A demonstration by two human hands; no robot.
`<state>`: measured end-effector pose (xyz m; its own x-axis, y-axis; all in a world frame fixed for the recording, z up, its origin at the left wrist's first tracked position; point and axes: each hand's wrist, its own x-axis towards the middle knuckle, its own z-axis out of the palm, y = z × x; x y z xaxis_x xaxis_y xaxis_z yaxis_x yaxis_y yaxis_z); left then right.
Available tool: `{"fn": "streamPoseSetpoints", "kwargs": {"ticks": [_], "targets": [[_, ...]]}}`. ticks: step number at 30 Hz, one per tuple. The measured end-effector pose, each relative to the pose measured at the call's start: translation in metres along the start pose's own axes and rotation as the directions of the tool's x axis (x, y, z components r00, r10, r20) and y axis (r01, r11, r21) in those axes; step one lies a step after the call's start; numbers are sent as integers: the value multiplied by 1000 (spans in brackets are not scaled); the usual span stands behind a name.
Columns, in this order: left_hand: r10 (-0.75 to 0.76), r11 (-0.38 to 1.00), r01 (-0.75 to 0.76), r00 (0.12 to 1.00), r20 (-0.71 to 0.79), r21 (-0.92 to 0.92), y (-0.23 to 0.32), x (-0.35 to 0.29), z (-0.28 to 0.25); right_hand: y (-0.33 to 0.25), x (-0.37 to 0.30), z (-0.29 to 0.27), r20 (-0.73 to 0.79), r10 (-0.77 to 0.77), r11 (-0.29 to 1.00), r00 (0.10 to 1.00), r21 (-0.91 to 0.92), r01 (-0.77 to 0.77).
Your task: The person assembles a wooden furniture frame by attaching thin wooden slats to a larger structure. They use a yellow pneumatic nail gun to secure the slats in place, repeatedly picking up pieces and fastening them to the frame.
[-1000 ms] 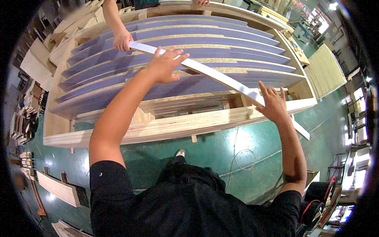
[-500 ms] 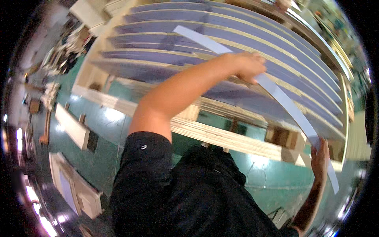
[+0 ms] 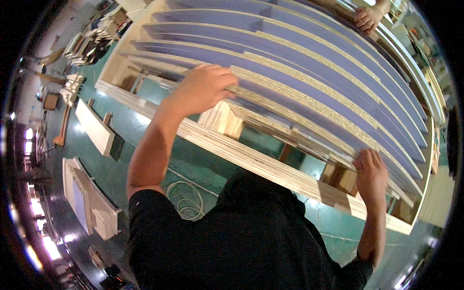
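My left hand [image 3: 207, 87] is curled above the near side of a large wooden frame [image 3: 270, 164], at the nearest of several upright blue-grey boards [image 3: 309, 89]. Toward the frame's right end, my right hand [image 3: 371, 175] is closed with its fingers bent over the same near board edge. Motion blurs the edges between my hands, so I cannot tell whether the fingers grip a board or a thin strip. The boards stand on edge in rows, with pale chipboard edges facing up.
Another person's hand [image 3: 369, 18] rests at the far right of the frame. A wooden block [image 3: 221, 121] sits inside the near rail. Left on the green floor lie a pale plank [image 3: 94, 126] and a panel piece [image 3: 92, 198]; a coiled cable [image 3: 186, 203] lies nearer.
The long pale strip that both hands held slanting across the boards no longer shows plainly. My left hand moved left and nearer; my right hand moved left. The other person's hand came further into view.
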<state>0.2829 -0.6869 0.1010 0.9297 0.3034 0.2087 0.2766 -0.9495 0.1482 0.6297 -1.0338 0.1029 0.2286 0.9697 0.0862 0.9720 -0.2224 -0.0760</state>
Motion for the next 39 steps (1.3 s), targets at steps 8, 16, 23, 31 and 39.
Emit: {"fn": "streamPoseSetpoints", "kwargs": {"ticks": [8, 16, 23, 31, 39], "targets": [[-198, 942, 273, 922, 334, -196, -12, -5, 36, -14, 15, 50, 116, 64, 997, 991, 24, -67], [-164, 985, 172, 939, 303, 2, 6, -11, 59, -17, 5, 45, 186, 115, 980, 976, 142, -143], [-253, 967, 249, 903, 348, 55, 24, -1, 60, -11, -4, 55, 105, 122, 991, 987, 43, -128], [-166, 986, 154, 954, 248, 65, 42, 2, 75, 16, -21, 56, 177, 260, 956, 949, 89, -279], [-120, 993, 111, 954, 276, 47, 32, 5, 75, -4, -23, 55, 86, 244, 968, 966, 39, -248]]}}
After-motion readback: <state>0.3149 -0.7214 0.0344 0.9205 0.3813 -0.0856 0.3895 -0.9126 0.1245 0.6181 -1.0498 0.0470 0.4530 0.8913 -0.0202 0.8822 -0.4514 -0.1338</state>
